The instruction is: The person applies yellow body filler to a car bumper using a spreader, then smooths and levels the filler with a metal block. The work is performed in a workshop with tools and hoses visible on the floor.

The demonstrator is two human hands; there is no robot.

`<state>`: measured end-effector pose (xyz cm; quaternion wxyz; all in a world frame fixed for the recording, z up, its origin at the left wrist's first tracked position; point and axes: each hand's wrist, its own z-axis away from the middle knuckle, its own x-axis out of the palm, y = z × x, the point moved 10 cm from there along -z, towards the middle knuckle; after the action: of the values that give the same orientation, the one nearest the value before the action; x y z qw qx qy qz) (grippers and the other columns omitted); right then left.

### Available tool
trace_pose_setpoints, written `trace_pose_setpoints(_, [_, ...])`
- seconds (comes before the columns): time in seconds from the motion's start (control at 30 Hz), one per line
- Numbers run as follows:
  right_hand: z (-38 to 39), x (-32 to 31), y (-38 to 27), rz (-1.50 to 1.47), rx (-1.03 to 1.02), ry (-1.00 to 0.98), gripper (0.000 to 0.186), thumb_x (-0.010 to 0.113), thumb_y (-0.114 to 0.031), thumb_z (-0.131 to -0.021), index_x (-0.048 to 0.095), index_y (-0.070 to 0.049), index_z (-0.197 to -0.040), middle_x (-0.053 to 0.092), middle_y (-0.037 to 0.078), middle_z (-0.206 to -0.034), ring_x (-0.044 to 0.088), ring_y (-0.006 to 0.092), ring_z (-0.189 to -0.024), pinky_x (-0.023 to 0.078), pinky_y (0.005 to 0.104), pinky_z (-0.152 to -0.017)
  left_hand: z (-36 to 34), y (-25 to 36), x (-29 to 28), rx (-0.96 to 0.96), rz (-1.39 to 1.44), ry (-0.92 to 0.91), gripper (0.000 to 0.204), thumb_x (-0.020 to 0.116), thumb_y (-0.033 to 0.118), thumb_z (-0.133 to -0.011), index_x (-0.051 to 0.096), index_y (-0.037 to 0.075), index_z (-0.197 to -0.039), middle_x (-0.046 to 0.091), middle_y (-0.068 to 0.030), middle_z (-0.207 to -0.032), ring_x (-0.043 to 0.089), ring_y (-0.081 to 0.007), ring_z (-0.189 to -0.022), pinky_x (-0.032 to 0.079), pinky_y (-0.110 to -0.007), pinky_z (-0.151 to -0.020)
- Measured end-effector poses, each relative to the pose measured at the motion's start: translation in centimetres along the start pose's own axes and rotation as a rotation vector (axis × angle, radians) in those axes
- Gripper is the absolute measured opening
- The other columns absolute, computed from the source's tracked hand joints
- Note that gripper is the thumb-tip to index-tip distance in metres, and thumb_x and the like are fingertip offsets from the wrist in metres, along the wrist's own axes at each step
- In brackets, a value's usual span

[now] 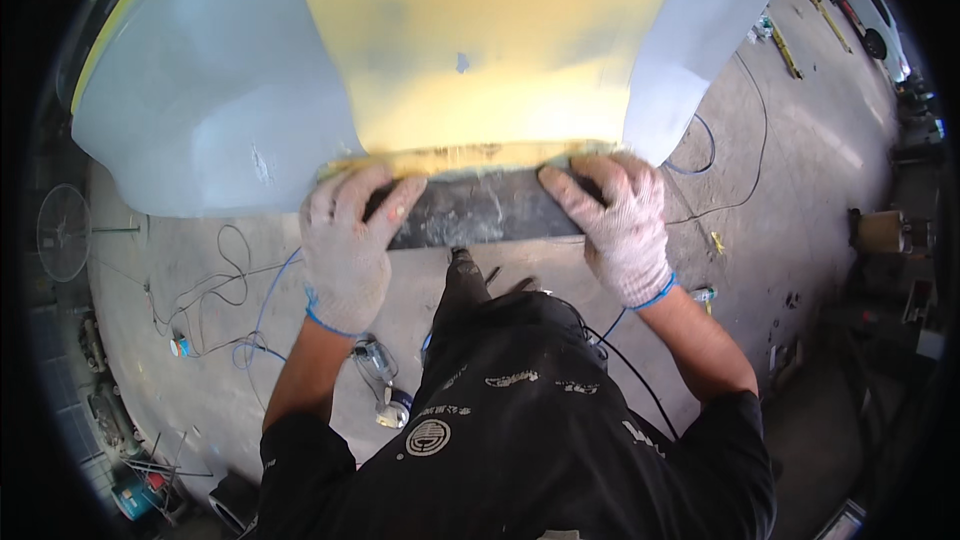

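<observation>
A large curved panel (480,60) in grey and pale yellow fills the top of the view, its lower lip streaked with darker marks. My left hand (350,240) and my right hand (620,230), both in whitish knit gloves with blue cuffs, grip the two ends of a long dark flat block (480,215) against that lower edge. The fingers of both hands curl over the block's top side, beside the yellow lip. Whether the block's underside touches anything else is hidden.
Looped cables and hoses (230,270) lie on the concrete floor (750,300). A power tool (375,365) is by my left leg. A round wire fan (62,230) stands at left, a brown cylinder (878,230) at right, and part of a white vehicle (880,35) at upper right.
</observation>
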<state>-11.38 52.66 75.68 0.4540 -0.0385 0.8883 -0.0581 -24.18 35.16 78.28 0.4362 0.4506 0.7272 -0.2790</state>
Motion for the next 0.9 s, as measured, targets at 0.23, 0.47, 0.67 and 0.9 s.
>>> trace_pose_setpoints(0.23, [1.8, -0.8, -0.9, -0.013, 0.053, -0.158, 0.063, 0.066, -0.013, -0.069, 0.068, -0.021, -0.131, 0.056, 0.006, -0.12, 0.054, 0.0297, -0.113, 0.043, 0.0475, -0.099, 1.9, 1.2, -0.2, -0.053, 0.058, -0.074, 0.046, 0.063, -0.004, -0.081, 0.075, 0.018, -0.119, 0.066, -0.0052, -0.117, 0.058, -0.0309, -0.112, 0.046, -0.042, -0.098])
trace_pose_setpoints(0.47, [-5.3, -6.3, -0.7, 0.151, -0.083, 0.188, 0.064, 0.066, -0.003, -0.063, 0.074, -0.019, -0.125, 0.061, 0.009, -0.121, 0.057, 0.0341, -0.112, 0.047, 0.0477, -0.097, -4.0, -0.3, -6.8, 0.042, -0.093, 0.179, 0.051, 0.066, -0.003, -0.079, 0.073, 0.021, -0.124, 0.065, -0.0044, -0.121, 0.058, -0.03, -0.113, 0.045, -0.043, -0.098])
trace_pose_setpoints(0.67, [-11.2, -7.7, 0.6, 0.307, -0.157, 0.415, 0.058, 0.068, -0.011, -0.07, 0.071, -0.023, -0.127, 0.06, 0.006, -0.12, 0.056, 0.0289, -0.11, 0.045, 0.0475, -0.1, -9.3, -3.5, -9.3, 0.061, -0.143, 0.412, 0.047, 0.069, 0.003, -0.083, 0.075, 0.028, -0.122, 0.066, 0.0009, -0.119, 0.059, -0.0256, -0.11, 0.047, -0.041, -0.095])
trace_pose_setpoints(0.9, [-13.7, -6.1, 1.8, 0.315, -0.163, 0.393, 0.063, 0.069, -0.01, -0.07, 0.068, -0.023, -0.131, 0.059, 0.006, -0.122, 0.055, 0.0292, -0.11, 0.044, 0.0478, -0.101, -10.8, -5.4, -8.5, 0.06, -0.156, 0.503, 0.033, 0.072, 0.015, -0.089, 0.077, 0.031, -0.118, 0.067, 0.0029, -0.115, 0.06, -0.0244, -0.107, 0.048, -0.04, -0.091])
